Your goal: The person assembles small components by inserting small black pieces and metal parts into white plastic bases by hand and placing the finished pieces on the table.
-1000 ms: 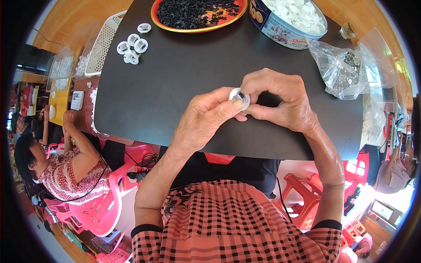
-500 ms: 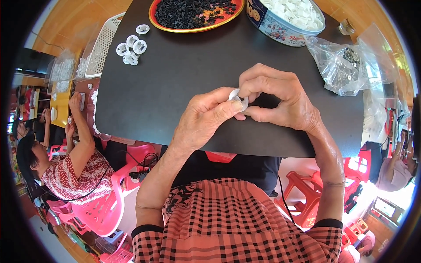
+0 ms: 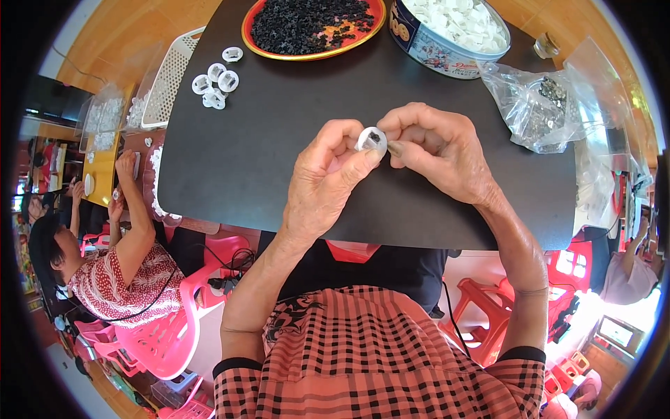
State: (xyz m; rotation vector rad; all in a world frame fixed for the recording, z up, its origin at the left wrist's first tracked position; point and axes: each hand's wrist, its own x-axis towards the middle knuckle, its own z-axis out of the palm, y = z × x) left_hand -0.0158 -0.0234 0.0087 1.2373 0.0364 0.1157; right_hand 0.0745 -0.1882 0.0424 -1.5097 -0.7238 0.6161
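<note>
My left hand (image 3: 324, 178) is closed, pinching a small white round plastic part (image 3: 372, 140) between thumb and fingers above the dark table. A black piece shows in the middle of the part, whose face is turned up. My right hand (image 3: 443, 150) has its thumb and index finger closed at the part's right edge; its other fingers are curled. Several similar white round parts (image 3: 216, 79) with dark centres lie at the table's far left. At the far side sits a red tray (image 3: 246, 31) of small black pieces, beside a round tin (image 3: 447, 61) heaped with white plastic pieces.
A clear plastic bag (image 3: 523, 105) with small metallic pieces lies at the right of the dark table (image 3: 279, 98), near a small glass jar (image 3: 546, 45). A white perforated basket (image 3: 174, 73) stands at the left edge. Another person (image 3: 118, 272) works at the left.
The white part has turned so its face with the black piece shows. Both hands have risen slightly away from me, and my right thumb has come up to the part's edge.
</note>
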